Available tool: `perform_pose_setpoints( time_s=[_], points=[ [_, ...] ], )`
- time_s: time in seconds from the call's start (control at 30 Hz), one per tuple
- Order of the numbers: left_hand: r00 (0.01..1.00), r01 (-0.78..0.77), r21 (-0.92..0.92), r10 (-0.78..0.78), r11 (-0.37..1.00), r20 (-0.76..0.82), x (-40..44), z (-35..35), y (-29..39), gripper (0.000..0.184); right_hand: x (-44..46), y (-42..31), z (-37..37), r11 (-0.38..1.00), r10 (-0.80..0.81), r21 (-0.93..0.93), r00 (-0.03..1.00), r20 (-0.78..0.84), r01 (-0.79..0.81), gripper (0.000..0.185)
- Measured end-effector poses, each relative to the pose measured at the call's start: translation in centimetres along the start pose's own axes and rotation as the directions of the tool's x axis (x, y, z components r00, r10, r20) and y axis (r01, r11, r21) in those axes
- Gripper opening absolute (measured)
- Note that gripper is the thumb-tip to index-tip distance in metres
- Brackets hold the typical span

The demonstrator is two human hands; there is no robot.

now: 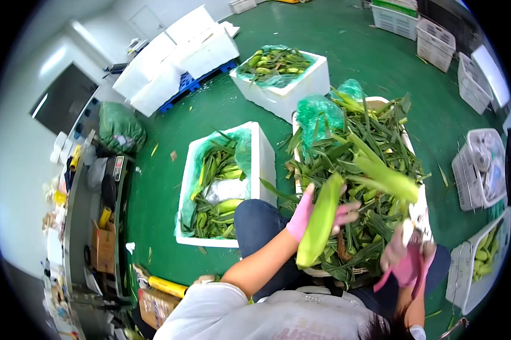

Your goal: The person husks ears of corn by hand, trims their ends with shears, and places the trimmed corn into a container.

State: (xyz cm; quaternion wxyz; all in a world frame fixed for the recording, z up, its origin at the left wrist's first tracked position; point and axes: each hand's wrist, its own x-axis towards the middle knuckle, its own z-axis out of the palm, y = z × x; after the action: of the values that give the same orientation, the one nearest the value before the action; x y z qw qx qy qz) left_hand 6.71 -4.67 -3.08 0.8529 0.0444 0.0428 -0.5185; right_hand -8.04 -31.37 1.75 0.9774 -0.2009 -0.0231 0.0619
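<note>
My left hand (303, 218), in a pink glove with pale fingertips, grips an ear of corn (319, 226) in its green husk. The ear stands slanted, with its upper end over a heap of loose corn husks and leaves (369, 226). My right hand (406, 263), also gloved, is closed around pink-handled shears (419, 277); the blades are blurred by motion. A small whitish piece shows beside its fingers, too smeared to name. Above that hand, a pale green ear-shaped piece of corn or husk (386, 178) is blurred over the heap.
A white foam box (264, 170) with green lining and corn ears stands left of my knee. Another foam box (318, 79) of corn is beyond it. Plastic crates (465, 164) line the right side. A cluttered shelf (119, 226) and a green sack (121, 127) are left.
</note>
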Motion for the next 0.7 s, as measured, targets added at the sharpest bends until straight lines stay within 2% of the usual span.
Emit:
perform_pose_setpoints(
  time_s=[0.03,0.1,0.13,0.17,0.2,0.23,0.27,0.3,0.37,0.4,0.43,0.5,0.53,0.6,0.63,0.67,0.7],
  points=[
    [0.999,0.031,0.058,-0.029,0.998,-0.039,-1.8,-1.4,-0.3,0.09,1.6,-0.7,0.8,0.999,0.05,0.021,0.996,-0.079,-0.049,0.069],
    [0.968,0.045,0.075,-0.062,0.996,0.243,-6.0,-3.2,-1.1,0.086,3.8,-1.3,0.3,0.988,0.104,-0.085,0.962,-0.254,-0.129,0.063],
    [0.998,-0.039,0.238,0.024,0.97,0.066,-9.2,-2.0,-1.6,0.084,4.1,-0.7,0.3,0.984,0.17,0.004,0.942,-0.288,-0.177,0.062],
    [0.983,-0.095,0.4,0.148,0.912,-0.104,-13.1,-0.7,-2.1,0.082,3.9,0.4,0.0,0.969,0.248,0.095,0.916,-0.315,-0.23,0.061],
    [0.961,-0.154,0.463,0.24,0.873,-0.134,-16.7,-0.9,-2.5,0.078,3.1,1.4,0.0,0.943,0.321,0.017,0.9,-0.296,-0.331,0.063],
    [0.927,-0.205,0.521,0.335,0.829,-0.168,-20.6,-1.2,-3.3,0.074,2.5,2.3,-0.1,0.907,0.417,0.033,0.883,-0.214,-0.42,0.067],
    [0.842,-0.112,0.611,0.401,0.783,-0.36,-24.9,-1.7,-4.3,0.076,1.5,3.6,-0.1,0.896,0.431,-0.006,0.87,-0.238,-0.445,0.068],
    [0.712,0.007,0.665,0.463,0.747,-0.528,-28.9,-2.7,-5.4,0.078,0.7,4.6,-0.2,0.883,0.44,-0.049,0.86,-0.259,-0.467,0.07],
    [0.387,0.371,0.734,0.624,0.569,-0.679,-35.4,-6.0,-9.2,0.086,0.5,6.4,-0.6,0.848,0.51,-0.075,0.845,-0.161,-0.525,0.072],
    [0.233,0.51,0.643,0.628,0.571,-0.742,-39.0,-8.4,-11.8,0.091,0.6,7.0,-0.8,0.807,0.569,-0.106,0.813,-0.121,-0.58,0.067],
    [0.075,0.632,0.519,0.622,0.575,-0.78,-41.8,-10.7,-14.3,0.096,1.0,8.2,1.0,0.807,0.564,-0.146,0.82,-0.101,-0.572,0.074],
    [0.032,0.594,0.519,0.627,0.614,-0.779,-44.3,-13.6,-17.8,0.098,1.8,9.5,2.0,0.694,0.655,-0.266,0.74,-0.152,-0.669,0.076],
    [0.014,0.578,0.519,0.628,0.629,-0.778,-45.4,-14.6,-19.3,0.098,2.5,10.3,2.3,0.672,0.664,-0.329,0.737,-0.127,-0.663,0.075],
    [-0.002,0.297,0.643,0.674,0.706,-0.739,-42.8,-13.1,-19.8,0.099,4.3,11.9,2.8,0.611,0.695,-0.449,0.714,-0.09,-0.651,0.074],
    [-0.02,0.372,0.643,0.699,0.669,-0.715,-41.6,-12.6,-19.3,0.098,5.1,12.8,3.2,0.577,0.711,-0.505,0.699,-0.076,-0.642,0.074],
    [0.014,0.44,0.675,0.747,0.592,-0.664,-39.4,-9.5,-17.6,0.094,5.8,14.0,4.5,0.562,0.709,-0.552,0.703,-0.064,-0.617,0.073],
    [0.187,0.192,0.728,0.704,0.658,-0.685,-38.1,-8.1,-16.2,0.089,6.7,15.4,6.1,0.55,0.7,-0.6,0.713,-0.048,-0.581,0.073]
  ],
)
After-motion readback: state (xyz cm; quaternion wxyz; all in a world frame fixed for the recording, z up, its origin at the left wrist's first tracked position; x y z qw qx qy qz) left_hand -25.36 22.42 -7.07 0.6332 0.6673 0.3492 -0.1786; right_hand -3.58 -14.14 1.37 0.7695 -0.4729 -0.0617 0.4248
